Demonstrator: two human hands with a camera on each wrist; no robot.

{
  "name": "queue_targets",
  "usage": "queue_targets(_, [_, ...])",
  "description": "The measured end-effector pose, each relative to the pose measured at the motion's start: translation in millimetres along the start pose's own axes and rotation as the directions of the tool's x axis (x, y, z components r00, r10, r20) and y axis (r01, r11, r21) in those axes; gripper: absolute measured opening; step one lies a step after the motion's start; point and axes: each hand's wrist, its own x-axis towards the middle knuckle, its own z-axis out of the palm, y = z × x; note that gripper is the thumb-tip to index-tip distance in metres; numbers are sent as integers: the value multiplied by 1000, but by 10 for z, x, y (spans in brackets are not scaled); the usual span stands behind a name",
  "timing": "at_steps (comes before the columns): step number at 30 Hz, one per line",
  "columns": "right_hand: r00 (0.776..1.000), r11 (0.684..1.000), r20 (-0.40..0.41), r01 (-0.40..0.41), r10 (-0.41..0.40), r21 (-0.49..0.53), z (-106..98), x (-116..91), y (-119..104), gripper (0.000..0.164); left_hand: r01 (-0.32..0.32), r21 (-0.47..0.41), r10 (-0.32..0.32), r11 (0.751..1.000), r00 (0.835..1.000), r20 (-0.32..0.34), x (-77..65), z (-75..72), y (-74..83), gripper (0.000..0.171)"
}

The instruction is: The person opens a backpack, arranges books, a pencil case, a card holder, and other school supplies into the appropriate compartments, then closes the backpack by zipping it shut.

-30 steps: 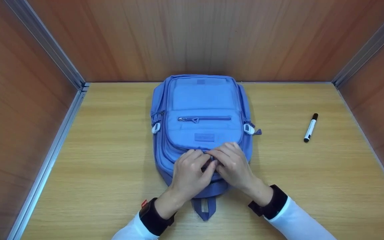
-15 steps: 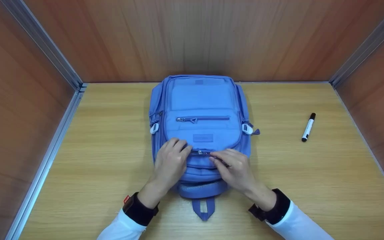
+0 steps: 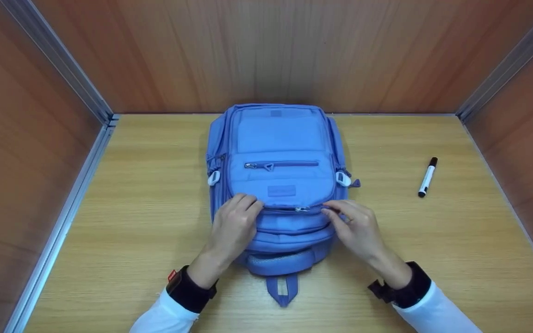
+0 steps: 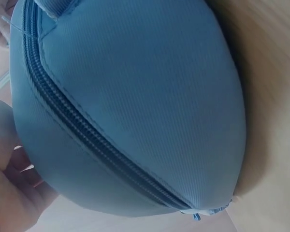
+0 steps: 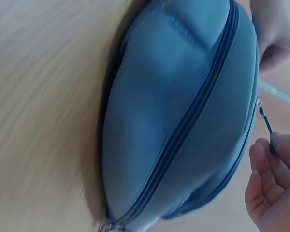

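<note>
A blue backpack (image 3: 280, 138) lies front side up, its top handle loop (image 3: 282, 296) nearest me. My right hand (image 3: 356, 226) pinches the cord pull (image 5: 267, 123) of the front pocket's zipper between thumb and forefinger. The cord is stretched from the metal slider (image 3: 301, 209) toward the right. My left hand (image 3: 235, 226) grips the pocket's edge at the left end of the same zipper, fingers bent over the fabric. In the left wrist view the backpack's top panel and a further zipper (image 4: 92, 135) fill most of the frame, with part of the left hand (image 4: 14, 193) at the side.
A black-and-white marker (image 3: 427, 177) lies on the wooden table (image 3: 479, 231) to the right of the backpack. Wooden panels (image 3: 289, 55) with metal edge rails stand at the back and both sides. White buckles (image 3: 214, 178) sit on the backpack's sides.
From meeting at the middle of the zipper, my hands have parted. The left went left to the pocket's edge; the right drew the slider to the right.
</note>
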Motion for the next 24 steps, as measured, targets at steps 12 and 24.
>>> queue_targets(12, [987, 983, -90, -142, 132, -117, -377, 7, 483, 15, -6, -19, 6, 1000, 999, -43, 26, -32, 10, 24])
queue_targets(24, [955, 933, -116, -293, 274, -208, -398, 303, 962, 9, 14, -29, -16, 999, 995, -94, 142, -94, 36, 25])
